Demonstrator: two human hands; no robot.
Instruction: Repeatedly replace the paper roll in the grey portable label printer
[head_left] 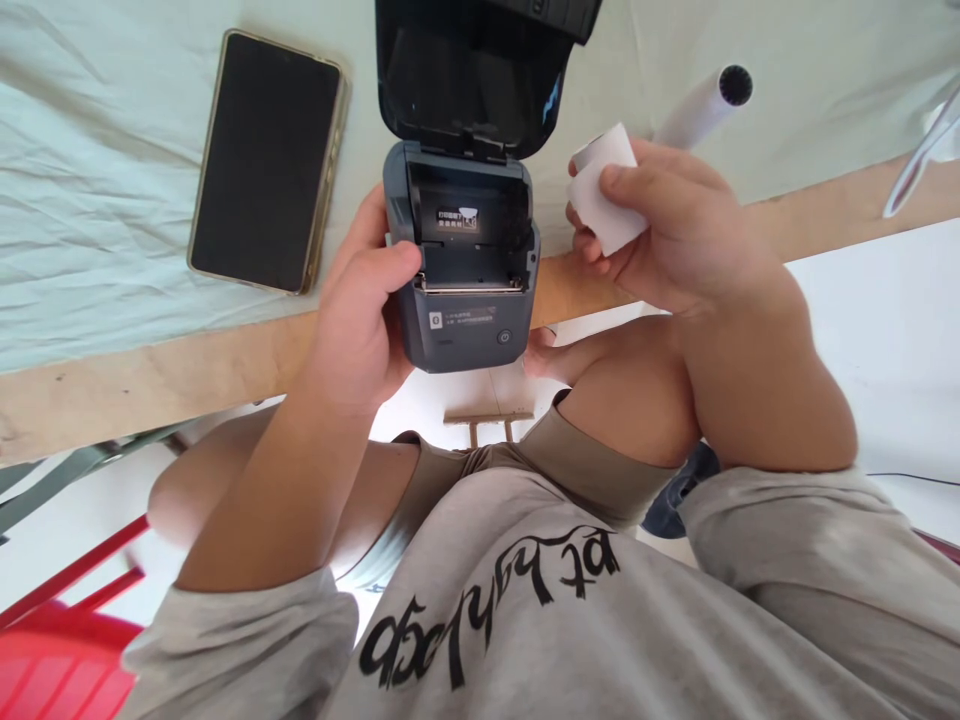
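Observation:
A small dark grey label printer (465, 300) sits at the table's near edge with its lid (480, 75) flipped up and the paper bay bare. My left hand (364, 305) grips the printer's left side, thumb on its top rim. My right hand (675, 235) hovers just right of the printer and holds a small white paper roll (604, 190) between thumb and fingers. The roll is level with the bay and apart from it.
A black phone (266, 160) lies face up on the pale green cloth (97, 200) to the left. A white tube (705, 105) lies behind my right hand. The wooden table edge (150, 380) runs across. A red chair (60, 640) stands at lower left.

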